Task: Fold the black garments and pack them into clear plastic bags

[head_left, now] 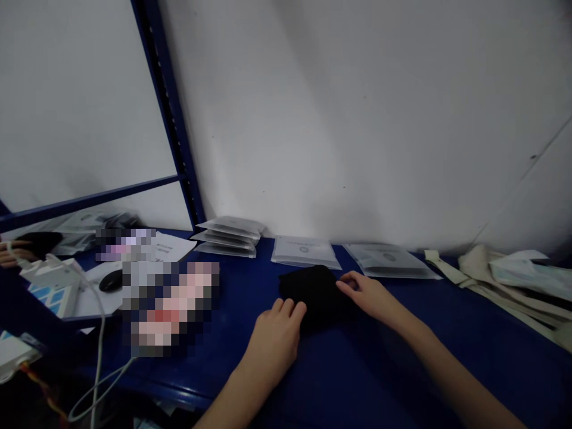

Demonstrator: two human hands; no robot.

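Observation:
A folded piece of black cloth (315, 292) lies on the blue tabletop between my two hands; what kind of item it is does not show. At its near left edge, the curled fingers of my left hand (279, 330) grip the fabric. My right hand (369, 295) holds the right edge, thumb and forefinger brought close together there. Just behind the cloth lies a frosted zip bag (305, 251) with a round mark. Another such bag (388, 261) rests behind my right hand.
Several filled frosted bags (230, 235) are stacked against the wall. Beige fabric strips (500, 286) lie at the right. To the left are a blurred-out object (174, 310) with a white cable (100, 357), a black mouse (111, 280) and another person's hand (11, 253) by black fabric.

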